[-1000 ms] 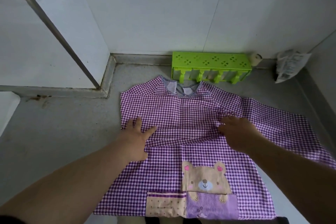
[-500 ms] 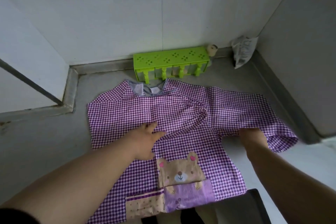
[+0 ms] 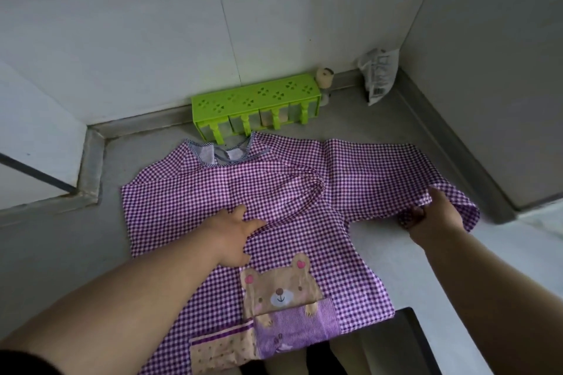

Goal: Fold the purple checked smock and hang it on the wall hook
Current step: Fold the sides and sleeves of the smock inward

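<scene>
The purple checked smock (image 3: 189,210) lies flat on a grey counter, collar toward the wall, with a bear patch and pockets near its hem. One sleeve is folded across the chest. My left hand (image 3: 234,233) presses flat on the middle of the smock with straight fingers. My right hand (image 3: 434,216) grips the cuff end of the other sleeve, which stretches out to the right. No wall hook is in view.
A green plastic rack (image 3: 256,103) stands against the wall just behind the collar, with a small jar (image 3: 324,77) at its right end. A white packet (image 3: 379,74) leans in the far right corner. A dark object (image 3: 393,344) sits at the counter's near edge.
My right hand left the smock's middle, moved out to the right and took hold of the sleeve's end. The view swung right. My left hand stays pressed on the chest.
</scene>
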